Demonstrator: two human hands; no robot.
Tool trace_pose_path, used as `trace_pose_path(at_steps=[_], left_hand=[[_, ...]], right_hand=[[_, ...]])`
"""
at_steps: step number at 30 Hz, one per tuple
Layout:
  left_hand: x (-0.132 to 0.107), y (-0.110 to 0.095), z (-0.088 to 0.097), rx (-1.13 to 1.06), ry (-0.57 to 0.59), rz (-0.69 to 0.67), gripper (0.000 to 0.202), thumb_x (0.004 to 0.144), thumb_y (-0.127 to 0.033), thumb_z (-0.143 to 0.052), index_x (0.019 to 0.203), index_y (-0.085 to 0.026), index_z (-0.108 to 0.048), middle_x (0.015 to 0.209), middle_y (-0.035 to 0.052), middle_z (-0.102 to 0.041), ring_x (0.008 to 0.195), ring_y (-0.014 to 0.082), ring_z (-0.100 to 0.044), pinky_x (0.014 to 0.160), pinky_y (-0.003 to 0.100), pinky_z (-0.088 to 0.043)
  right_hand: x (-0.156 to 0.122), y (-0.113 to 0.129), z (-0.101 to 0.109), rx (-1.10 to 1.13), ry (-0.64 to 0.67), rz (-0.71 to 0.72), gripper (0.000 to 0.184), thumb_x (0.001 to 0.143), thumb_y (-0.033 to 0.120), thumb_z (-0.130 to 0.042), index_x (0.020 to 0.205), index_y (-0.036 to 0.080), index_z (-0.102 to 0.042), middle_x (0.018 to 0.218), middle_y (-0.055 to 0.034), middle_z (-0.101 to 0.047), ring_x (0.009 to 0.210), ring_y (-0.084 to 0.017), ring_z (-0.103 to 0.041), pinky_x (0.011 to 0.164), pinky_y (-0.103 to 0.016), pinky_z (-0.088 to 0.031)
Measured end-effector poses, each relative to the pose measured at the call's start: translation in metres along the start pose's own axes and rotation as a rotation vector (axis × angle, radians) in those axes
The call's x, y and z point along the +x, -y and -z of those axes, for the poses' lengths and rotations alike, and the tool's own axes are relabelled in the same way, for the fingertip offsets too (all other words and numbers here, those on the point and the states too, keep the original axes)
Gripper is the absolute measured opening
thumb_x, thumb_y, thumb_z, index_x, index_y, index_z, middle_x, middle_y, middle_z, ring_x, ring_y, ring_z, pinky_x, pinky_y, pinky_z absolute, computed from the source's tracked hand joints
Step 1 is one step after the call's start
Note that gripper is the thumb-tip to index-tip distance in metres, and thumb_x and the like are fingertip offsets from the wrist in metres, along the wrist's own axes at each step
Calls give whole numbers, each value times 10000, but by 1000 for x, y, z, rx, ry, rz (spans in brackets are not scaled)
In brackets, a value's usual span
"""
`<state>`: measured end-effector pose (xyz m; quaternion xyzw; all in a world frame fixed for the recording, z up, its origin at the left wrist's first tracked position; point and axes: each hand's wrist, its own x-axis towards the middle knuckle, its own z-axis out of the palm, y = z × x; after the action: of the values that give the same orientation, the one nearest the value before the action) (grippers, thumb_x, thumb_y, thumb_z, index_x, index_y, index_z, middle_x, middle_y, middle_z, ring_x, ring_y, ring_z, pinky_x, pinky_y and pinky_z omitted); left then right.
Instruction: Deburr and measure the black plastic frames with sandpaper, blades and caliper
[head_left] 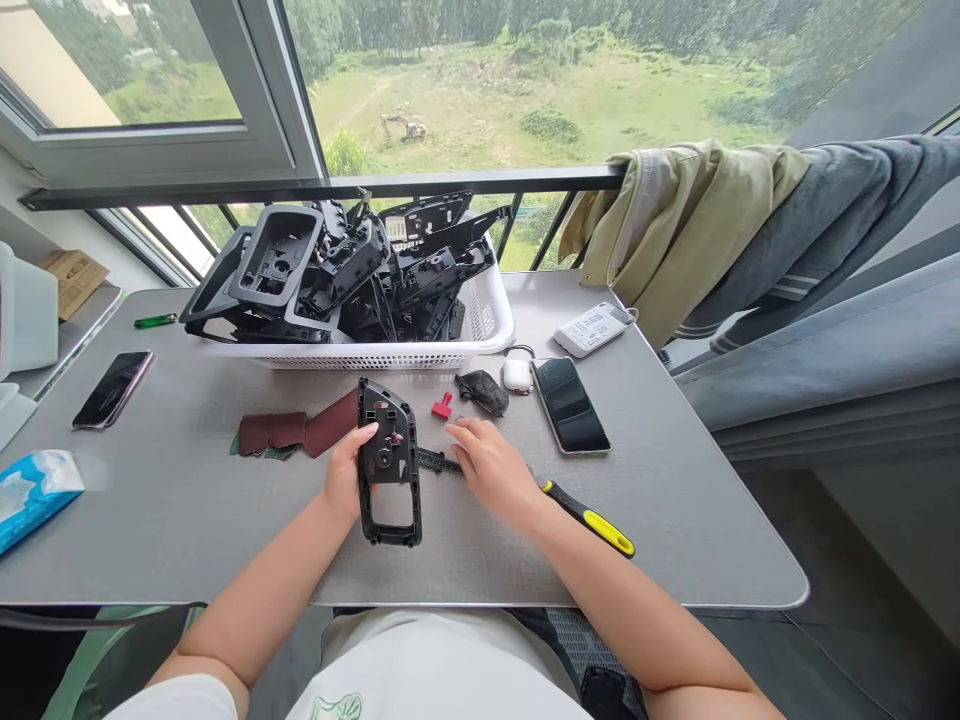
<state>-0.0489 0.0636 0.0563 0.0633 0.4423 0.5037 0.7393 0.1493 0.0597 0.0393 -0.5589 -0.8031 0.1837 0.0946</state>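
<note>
My left hand (346,472) is closed on the left edge of a black plastic frame (388,465), holding it upright above the table. The frame has a rectangular opening in its lower half and small clips and a round boss above. To its right, my right hand (491,465) is over the table with fingers slightly bent and apart; no held thing shows. Near its thumb lies a black caliper-like tool (436,461), partly hidden. A tool with a black and yellow handle (592,520) lies by my right wrist, its front end hidden. Reddish-brown sandpaper (274,432) lies left of the frame.
A white basket (480,320) heaped with black plastic parts (352,270) stands at the back. A red clip-like piece (442,405), a black crumpled item (482,392), an earphone case (517,375), phones (571,405) and a tissue pack (37,498) lie around the grey table (187,500).
</note>
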Motion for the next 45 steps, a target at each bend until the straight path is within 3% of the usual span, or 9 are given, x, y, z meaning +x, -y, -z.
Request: trace_pose_path(at_steps=[4, 13, 18, 21, 25, 28, 36, 42, 45], left_hand=[[3, 4, 3, 52, 49, 64, 84, 753, -180, -615, 733, -121, -671, 642, 46, -720, 554, 151, -679, 551, 230, -540], [3, 8, 0, 149, 135, 88, 168, 745, -270, -613, 786, -113, -658, 662, 75, -706, 525, 176, -645, 493, 263, -495], [3, 11, 0, 223, 89, -15, 259, 673, -328, -704, 834, -145, -615, 671, 35, -689, 509, 151, -613, 428, 225, -427], [3, 15, 0, 286, 25, -68, 333, 641, -370, -748, 854, -170, -590, 645, -6, -658, 483, 132, -581, 401, 215, -407], [3, 19, -2, 329, 24, -84, 405, 596, -411, -788, 848, -179, -571, 614, -30, -628, 485, 128, -575, 414, 218, -424], [1, 22, -3, 336, 54, -93, 447, 577, -426, -804, 871, -172, -583, 645, -24, -645, 522, 136, -598, 477, 245, -485], [-1, 25, -4, 410, 46, -106, 470, 615, -507, -768, 892, -183, -571, 645, -35, -614, 494, 122, -556, 425, 229, -428], [2, 31, 5, 485, 80, -205, 451, 694, -499, -730, 977, -187, -569, 774, -18, -622, 644, 134, -597, 559, 243, -496], [2, 33, 8, 546, 74, -185, 476, 717, -545, -692, 1007, -205, -528, 722, -35, -586, 550, 121, -540, 474, 242, -464]], right_hand=[[30, -2, 7, -128, 75, 2, 563, 801, -55, -475, 1320, 154, -539, 1443, -131, -498, 1222, -286, -496, 944, -380, -459], [70, -6, -4, -32, 31, -25, 264, 762, -48, -524, 942, 79, -669, 1002, -220, -668, 1009, -349, -579, 813, -404, -447], [56, -11, 5, 201, -103, 8, 288, 892, 93, -475, 1155, 121, -590, 968, -121, -680, 903, -239, -631, 803, -371, -511], [37, -5, 15, 347, -187, 62, 216, 927, 139, -442, 1069, 166, -602, 968, -82, -651, 853, -173, -640, 745, -296, -547], [15, 11, 19, 704, -339, 351, 134, 923, 167, -509, 936, 210, -635, 871, -39, -596, 752, -138, -618, 656, -261, -557], [11, 20, 9, 718, -383, 460, 153, 911, 129, -518, 959, 217, -634, 874, -34, -573, 738, -127, -601, 651, -260, -550], [13, 24, -11, 708, -405, 420, 163, 926, 134, -518, 987, 224, -639, 878, -31, -552, 715, -118, -587, 602, -240, -539], [12, 24, -17, 753, -364, 409, 160, 939, 153, -501, 985, 228, -635, 903, -36, -559, 723, -119, -598, 624, -247, -554], [13, 24, -21, 803, -340, 392, 158, 956, 183, -485, 996, 229, -630, 918, -42, -554, 748, -124, -610, 652, -255, -569]])
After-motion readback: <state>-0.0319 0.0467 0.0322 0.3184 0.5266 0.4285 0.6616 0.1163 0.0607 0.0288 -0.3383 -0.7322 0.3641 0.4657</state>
